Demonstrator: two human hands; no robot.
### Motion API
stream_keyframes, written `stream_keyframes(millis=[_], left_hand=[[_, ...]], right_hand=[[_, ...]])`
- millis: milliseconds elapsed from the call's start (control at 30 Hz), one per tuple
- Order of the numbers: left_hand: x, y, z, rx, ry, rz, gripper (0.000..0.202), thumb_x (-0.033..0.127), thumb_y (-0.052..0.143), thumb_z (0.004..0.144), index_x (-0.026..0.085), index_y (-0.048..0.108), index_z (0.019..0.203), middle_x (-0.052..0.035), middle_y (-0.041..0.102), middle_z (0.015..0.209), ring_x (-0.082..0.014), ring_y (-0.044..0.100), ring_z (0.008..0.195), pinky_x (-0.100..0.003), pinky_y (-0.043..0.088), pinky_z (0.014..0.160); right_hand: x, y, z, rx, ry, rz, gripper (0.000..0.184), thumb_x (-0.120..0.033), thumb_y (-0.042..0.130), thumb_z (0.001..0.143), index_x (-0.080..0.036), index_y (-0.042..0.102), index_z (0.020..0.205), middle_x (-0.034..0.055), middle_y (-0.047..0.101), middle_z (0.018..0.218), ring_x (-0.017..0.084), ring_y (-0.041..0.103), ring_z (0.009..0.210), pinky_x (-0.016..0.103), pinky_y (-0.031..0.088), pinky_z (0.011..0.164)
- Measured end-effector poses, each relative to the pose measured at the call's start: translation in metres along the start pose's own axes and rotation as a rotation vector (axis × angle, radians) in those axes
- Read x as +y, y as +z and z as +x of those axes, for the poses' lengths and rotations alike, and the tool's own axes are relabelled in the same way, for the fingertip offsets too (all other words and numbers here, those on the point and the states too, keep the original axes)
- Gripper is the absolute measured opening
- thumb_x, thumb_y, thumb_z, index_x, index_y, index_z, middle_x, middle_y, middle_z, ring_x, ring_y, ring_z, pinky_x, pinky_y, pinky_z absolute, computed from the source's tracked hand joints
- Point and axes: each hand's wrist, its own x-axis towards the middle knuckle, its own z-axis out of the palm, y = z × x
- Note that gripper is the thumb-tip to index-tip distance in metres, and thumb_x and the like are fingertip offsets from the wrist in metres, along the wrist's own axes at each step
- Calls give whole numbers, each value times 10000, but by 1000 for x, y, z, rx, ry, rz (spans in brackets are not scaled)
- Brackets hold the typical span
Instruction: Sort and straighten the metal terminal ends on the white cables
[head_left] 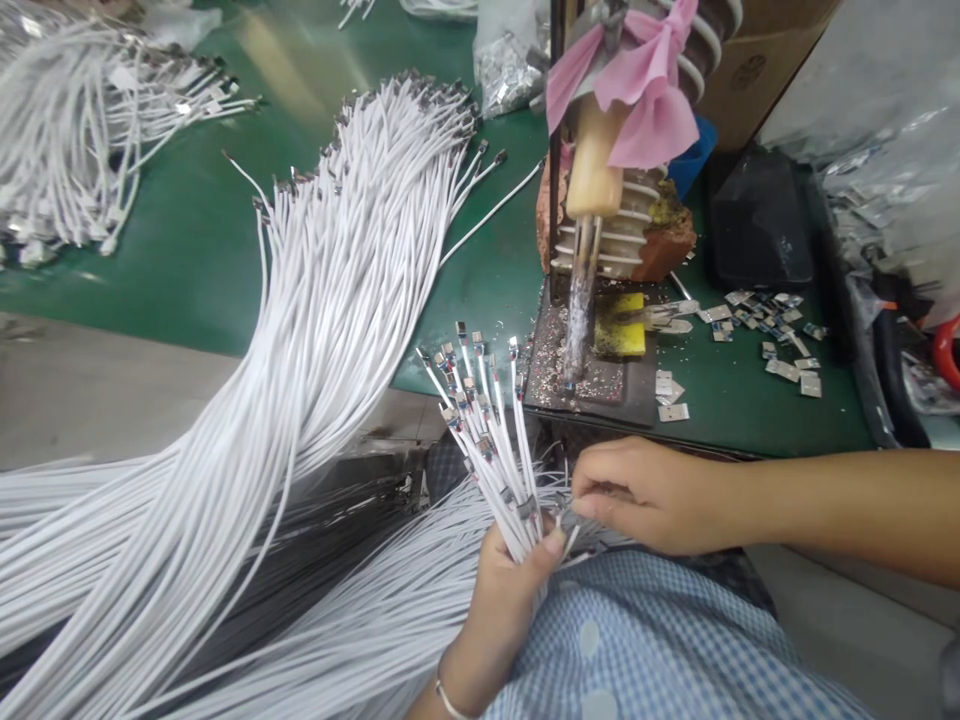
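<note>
My left hand (517,580) is closed around a bunch of white cables (506,470), whose ends fan upward with small metal connectors on their tips. Just right of it, my right hand (649,495) has its fingers curled together by the cable ends at my left thumb. What those fingers pinch, if anything, is too small and hidden to make out. More white cables (420,590) run across my lap below the hands. Ahead, a soldering iron (596,180) with a pale handle points down in its coiled stand, a pink cloth tied above it.
A thick bundle of white cables (337,260) drapes over the green table (187,290) edge. Loose metal connectors (784,325) lie at the right, beside a yellow sponge (621,325) and a black box (757,220). Another cable pile (67,130) sits far left.
</note>
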Motion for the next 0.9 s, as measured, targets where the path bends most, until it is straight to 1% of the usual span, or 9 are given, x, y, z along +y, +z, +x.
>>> stream_keyframes(millis=[133, 333, 467, 567, 633, 700, 767, 833, 900], left_hand=[[0, 1, 2, -47, 12, 36, 165, 258, 731, 679, 151, 611, 716, 29, 564, 628, -88, 481, 582, -211, 396, 578], [5, 6, 2, -41, 28, -52, 213, 314, 720, 691, 147, 591, 713, 26, 543, 622, -91, 475, 593, -213, 387, 588], [8, 7, 1, -65, -10, -138, 261, 411, 641, 756, 156, 592, 773, 18, 564, 600, -89, 483, 548, -208, 380, 542], [9, 8, 0, -82, -54, -170, 262, 421, 604, 785, 160, 577, 792, 22, 562, 598, -75, 467, 507, -195, 356, 494], [9, 8, 0, -84, -34, -150, 249, 401, 611, 786, 157, 562, 772, 29, 548, 585, -67, 452, 490, -191, 344, 481], [6, 6, 0, -80, 1, -107, 242, 379, 620, 786, 155, 543, 738, 35, 534, 567, -66, 445, 488, -194, 344, 486], [3, 3, 0, -77, 23, -58, 240, 362, 627, 784, 154, 530, 714, 38, 526, 552, -69, 447, 494, -198, 349, 497], [0, 1, 0, -73, 29, -17, 233, 349, 630, 784, 154, 527, 710, 39, 523, 546, -72, 450, 498, -202, 351, 499], [-2, 0, 0, -65, 25, 9, 229, 340, 629, 786, 154, 523, 702, 40, 522, 538, -72, 448, 490, -203, 349, 490]], right_hand=[[0, 0, 1, 9, -49, 32, 185, -147, 495, 821, -114, 611, 962, 69, 634, 836, 157, 561, 761, 276, 443, 715], [0, 1, 1, -44, -72, -11, 170, -74, 485, 789, -94, 625, 883, 74, 619, 801, 155, 557, 749, 267, 444, 704], [0, 1, -2, -230, -66, -113, 150, -76, 528, 750, -112, 648, 832, 66, 628, 783, 153, 570, 730, 249, 438, 673], [2, 3, -3, -428, -10, -282, 116, -200, 576, 753, -143, 672, 723, 67, 629, 732, 168, 565, 638, 259, 408, 557], [3, 4, -4, -472, 22, -346, 165, -259, 572, 766, -148, 672, 698, 71, 630, 719, 174, 561, 606, 262, 391, 520], [3, 4, -3, -398, 9, -305, 164, -253, 540, 793, -149, 666, 773, 68, 635, 757, 177, 576, 659, 267, 424, 572], [2, 4, -3, -247, -20, -212, 190, -238, 513, 817, -140, 638, 921, 75, 631, 839, 182, 583, 755, 285, 455, 673], [2, 3, -4, -121, -41, -148, 298, -239, 499, 832, -119, 568, 1096, 101, 609, 943, 194, 574, 841, 315, 461, 751], [4, 4, -6, -77, -65, -137, 400, -244, 480, 847, -119, 480, 1227, 119, 581, 1014, 207, 565, 881, 340, 464, 771]])
